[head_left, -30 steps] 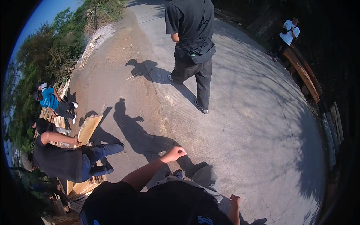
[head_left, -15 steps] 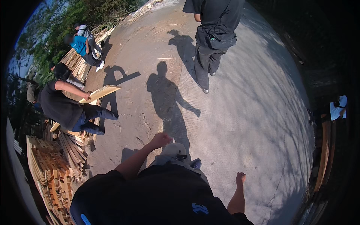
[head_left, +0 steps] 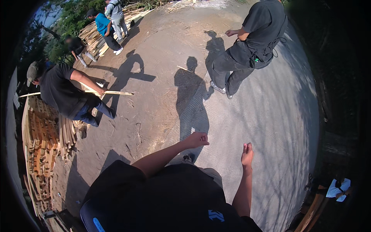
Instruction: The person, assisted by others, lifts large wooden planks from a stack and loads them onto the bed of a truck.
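My left hand (head_left: 198,139) is held out in front of my waist, its fingers curled in a loose fist with nothing showing in it. To the right, over the grey pavement (head_left: 266,116), my right hand (head_left: 247,155) is raised with its fingers folded in. It appears to hold nothing either. Neither hand touches anything. A person in black (head_left: 262,34) walks ahead on the right, one hand out. On the left, a bent-over person in a dark shirt (head_left: 62,91) grips a long wooden board (head_left: 116,92).
Stacked lumber (head_left: 40,143) stands at the left. More loose planks (head_left: 92,38) lie at the far left, beside a person in a blue shirt (head_left: 102,24) and others. A person in white (head_left: 338,189) is by brown timbers (head_left: 311,210) at the lower right.
Both hands have swung up and forward, the left also to the right. The person ahead now appears further right, mid-stride. The worker's board has tilted to nearly edge-on.
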Demonstrator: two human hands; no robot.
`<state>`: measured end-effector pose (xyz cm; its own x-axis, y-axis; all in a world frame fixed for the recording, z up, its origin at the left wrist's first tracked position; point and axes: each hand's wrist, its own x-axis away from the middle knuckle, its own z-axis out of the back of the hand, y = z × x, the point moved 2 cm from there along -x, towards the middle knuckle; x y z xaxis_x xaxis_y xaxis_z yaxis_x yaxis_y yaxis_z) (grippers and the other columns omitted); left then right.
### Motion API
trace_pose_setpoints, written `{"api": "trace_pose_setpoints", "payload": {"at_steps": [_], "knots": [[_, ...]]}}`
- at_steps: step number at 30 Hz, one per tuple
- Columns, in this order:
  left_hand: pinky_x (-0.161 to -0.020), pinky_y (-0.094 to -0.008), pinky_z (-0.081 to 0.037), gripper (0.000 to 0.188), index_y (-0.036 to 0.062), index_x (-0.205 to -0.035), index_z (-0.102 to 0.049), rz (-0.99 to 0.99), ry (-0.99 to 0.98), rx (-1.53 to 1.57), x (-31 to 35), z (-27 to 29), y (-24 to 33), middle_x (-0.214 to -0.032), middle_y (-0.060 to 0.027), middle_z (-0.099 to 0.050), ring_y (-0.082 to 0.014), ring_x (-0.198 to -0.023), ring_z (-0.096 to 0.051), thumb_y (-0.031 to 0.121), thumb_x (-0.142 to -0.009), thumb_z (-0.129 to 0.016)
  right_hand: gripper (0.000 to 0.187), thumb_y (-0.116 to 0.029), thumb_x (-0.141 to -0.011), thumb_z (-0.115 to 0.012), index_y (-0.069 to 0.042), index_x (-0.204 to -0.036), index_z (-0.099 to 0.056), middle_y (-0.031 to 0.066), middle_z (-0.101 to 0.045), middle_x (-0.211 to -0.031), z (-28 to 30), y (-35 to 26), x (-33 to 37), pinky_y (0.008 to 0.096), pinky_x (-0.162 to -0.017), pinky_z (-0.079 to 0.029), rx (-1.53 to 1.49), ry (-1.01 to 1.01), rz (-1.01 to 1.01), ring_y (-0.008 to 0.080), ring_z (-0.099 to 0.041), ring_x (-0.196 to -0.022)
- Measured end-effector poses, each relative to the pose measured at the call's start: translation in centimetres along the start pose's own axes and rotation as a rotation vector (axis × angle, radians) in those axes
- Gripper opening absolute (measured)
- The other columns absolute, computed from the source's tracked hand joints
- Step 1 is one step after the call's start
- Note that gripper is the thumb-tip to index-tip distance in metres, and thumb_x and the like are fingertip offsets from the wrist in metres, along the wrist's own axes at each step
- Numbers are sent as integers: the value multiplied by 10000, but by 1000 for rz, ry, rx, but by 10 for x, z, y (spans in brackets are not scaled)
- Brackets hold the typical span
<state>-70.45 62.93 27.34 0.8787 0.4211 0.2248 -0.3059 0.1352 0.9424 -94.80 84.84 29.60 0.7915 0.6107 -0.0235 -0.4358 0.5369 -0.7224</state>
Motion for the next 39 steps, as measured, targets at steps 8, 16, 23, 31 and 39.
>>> {"api": "trace_pose_setpoints", "payload": {"at_steps": [8,16,23,31,39], "knots": [[-559,-275,-481,226,50,-773,-552,87,139,131,-183,48,7,-684,-33,-602,-109,-612,-612,199,-823,-715,219,-202,-803,-688,-98,-817,-495,49,-533,-584,-21,320,-66,349,-415,-445,208,-409,-884,182,-520,-475],[-572,-258,-504,225,9,-819,-628,480,672,293,-193,122,-40,-750,-54,-658,-120,-667,-647,203,-831,-743,166,-43,-826,-669,-68,-847,-506,69,-520,-601,-5,286,-285,428,-381,-405,117,-599,-910,213,-506,-480],[-619,-284,-538,229,-13,-979,-679,331,1024,409,-262,174,-31,-885,-80,-713,-141,-670,-671,197,-897,-641,61,-38,-762,-637,-43,-711,-605,92,-593,-569,-109,171,-624,332,-464,-441,527,-828,163,180,-550,-498],[-604,-286,-524,219,50,-996,-686,464,984,376,-366,269,-55,-864,-37,-719,-99,-661,-638,240,-908,-619,104,-53,-883,-578,30,-874,-641,109,-659,-731,-305,-86,-774,284,-522,-541,-59,-818,255,156,-653,-639],[-626,-252,-493,155,38,-942,-687,302,1070,404,-456,461,-33,-835,-10,-708,-75,-702,-620,173,-912,-617,231,-173,-967,-484,-39,-780,-511,38,-509,-632,-431,-171,-850,294,-509,-439,-84,-631,441,122,-495,-553]]}}
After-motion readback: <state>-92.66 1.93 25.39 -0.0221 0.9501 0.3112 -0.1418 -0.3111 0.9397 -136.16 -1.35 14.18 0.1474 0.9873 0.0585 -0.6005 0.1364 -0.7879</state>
